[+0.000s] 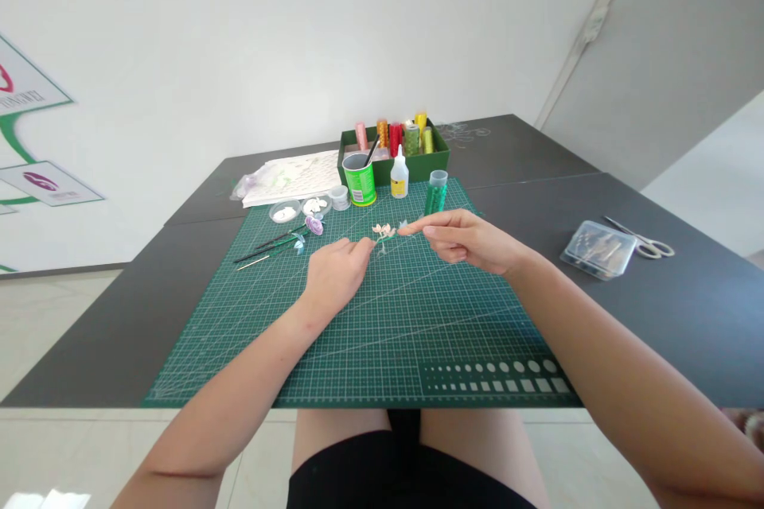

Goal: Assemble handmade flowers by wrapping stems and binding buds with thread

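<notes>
My left hand point(339, 274) is closed in a pinch on the green stem of a small artificial flower spray point(383, 231) with pale pink and light blue blossoms. It is held just above the green cutting mat point(370, 326). From the other side, my right hand point(469, 238) reaches in with the index finger stretched out; its tip is at the blue blossom point(403, 226). The thumb lies apart from that fingertip and the remaining fingers are curled. Right behind this hand stands a spool of green thread point(436, 192).
A glue bottle point(399, 176), a green can point(359, 181) and a box of thread spools point(428, 169) stand behind. Left are small dishes point(285, 212), a purple flower point(313, 225) and thin rods point(268, 243). Right lie a clear plastic case point(598, 250) and scissors point(650, 245).
</notes>
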Demonstrator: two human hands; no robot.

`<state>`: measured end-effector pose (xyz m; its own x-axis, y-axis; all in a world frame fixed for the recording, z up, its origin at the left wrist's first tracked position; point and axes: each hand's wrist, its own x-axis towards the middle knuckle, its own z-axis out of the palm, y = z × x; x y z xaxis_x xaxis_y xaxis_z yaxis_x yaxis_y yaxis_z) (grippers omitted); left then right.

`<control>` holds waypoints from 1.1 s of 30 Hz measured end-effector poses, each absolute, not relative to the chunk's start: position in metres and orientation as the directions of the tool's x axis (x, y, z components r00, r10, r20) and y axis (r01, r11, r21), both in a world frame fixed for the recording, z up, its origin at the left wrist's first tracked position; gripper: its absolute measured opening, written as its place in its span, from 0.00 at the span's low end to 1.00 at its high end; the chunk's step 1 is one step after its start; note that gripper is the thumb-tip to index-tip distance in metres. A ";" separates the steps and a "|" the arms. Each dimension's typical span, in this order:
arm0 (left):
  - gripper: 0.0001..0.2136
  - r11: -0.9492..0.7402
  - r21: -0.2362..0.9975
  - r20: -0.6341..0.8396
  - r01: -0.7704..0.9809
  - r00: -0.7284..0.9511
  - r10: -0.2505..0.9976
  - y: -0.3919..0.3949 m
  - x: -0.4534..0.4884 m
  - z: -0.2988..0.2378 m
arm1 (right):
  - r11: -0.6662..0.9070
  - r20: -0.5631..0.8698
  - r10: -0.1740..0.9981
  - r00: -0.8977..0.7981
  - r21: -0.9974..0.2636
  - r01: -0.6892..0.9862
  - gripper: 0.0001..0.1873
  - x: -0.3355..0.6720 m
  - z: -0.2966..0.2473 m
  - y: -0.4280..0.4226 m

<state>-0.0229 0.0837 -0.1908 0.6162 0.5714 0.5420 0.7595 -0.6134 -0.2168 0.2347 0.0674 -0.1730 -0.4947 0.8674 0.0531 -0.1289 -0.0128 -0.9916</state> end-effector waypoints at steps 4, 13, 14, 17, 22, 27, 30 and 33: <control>0.12 -0.513 -0.153 0.602 0.844 0.491 0.629 0.091 -0.028 -0.188 | -0.025 0.005 0.786 -0.619 -0.999 -0.040 0.21 0.236 -0.175 0.067; 0.11 -0.556 -0.077 0.700 0.828 0.442 0.561 0.094 -0.030 -0.190 | -0.066 -0.141 0.779 -0.610 -0.987 0.145 0.24 0.229 -0.184 0.073; 0.10 -0.560 -0.032 0.703 0.828 0.417 0.576 0.095 -0.030 -0.189 | -0.028 -0.109 0.813 -0.572 -0.988 0.149 0.22 0.227 -0.184 0.073; 0.06 -0.592 0.242 0.660 0.769 0.317 0.681 0.099 -0.031 -0.188 | 0.212 0.129 0.934 -0.334 -0.951 0.226 0.12 0.223 -0.185 0.075; 0.07 -0.607 0.694 0.535 0.387 0.288 0.795 0.101 -0.029 -0.187 | 0.457 0.551 0.819 0.164 -0.797 0.395 0.10 0.225 -0.182 0.075; 0.07 -0.659 0.698 0.578 0.280 0.324 0.749 0.094 -0.027 -0.185 | 0.583 0.621 0.783 0.050 -0.758 0.293 0.24 0.225 -0.173 0.067; 0.06 -0.709 0.640 0.628 0.296 0.330 0.705 0.088 -0.026 -0.183 | 0.506 0.489 0.861 -0.142 -0.853 0.125 0.27 0.223 -0.170 0.063; 0.06 -0.729 0.602 0.661 0.327 0.308 0.684 0.086 -0.026 -0.182 | 0.356 0.336 0.908 -0.250 -0.934 0.040 0.26 0.220 -0.169 0.060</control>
